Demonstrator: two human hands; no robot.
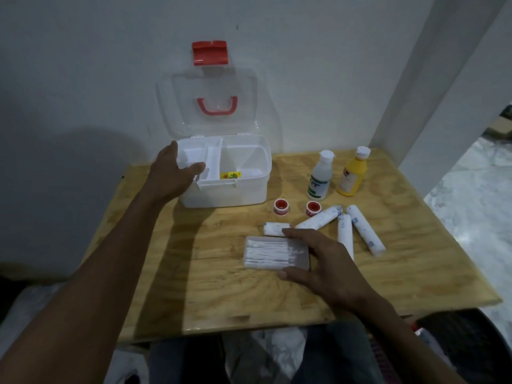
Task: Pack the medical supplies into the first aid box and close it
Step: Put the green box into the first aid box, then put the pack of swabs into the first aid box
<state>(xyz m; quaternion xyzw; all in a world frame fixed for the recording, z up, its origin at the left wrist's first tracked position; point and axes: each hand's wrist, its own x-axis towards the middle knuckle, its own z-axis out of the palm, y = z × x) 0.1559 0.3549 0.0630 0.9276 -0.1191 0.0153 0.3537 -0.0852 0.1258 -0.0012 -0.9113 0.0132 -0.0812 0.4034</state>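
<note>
My left hand (pixel 169 173) reached over the far left corner of the desk (pixel 210 295) and held a small white container (pixel 185 159) over the left compartment of the first aid box (pixel 224 189), fingers curled round it. The box stood open at the far left of the desk, against the wall, its clear lid (pixel 207 106) upright with the red handle (pixel 217 106) and red latch (pixel 210 52) showing. A white tray (pixel 212 167) sat inside, and a small yellow packet (pixel 230 175) lay near the box's front wall.

Nearer the middle, a flat pack of cotton swabs (pixel 273 253) lay on the desk, and my right hand (pixel 324 261) gripped its right end, thumb on the near edge and fingers over the far edge. Just beyond it lay a short bandage roll (pixel 274 228), touching my fingertip. Two red tape rolls (pixel 281 207) stood between the box and the rolls. Further right, three long bandage rolls (pixel 363 231) lay fanned out, one partly under my hand. Toward the far right corner stood a white bottle (pixel 320 176) and a yellow bottle (pixel 353 173), side by side.
</note>
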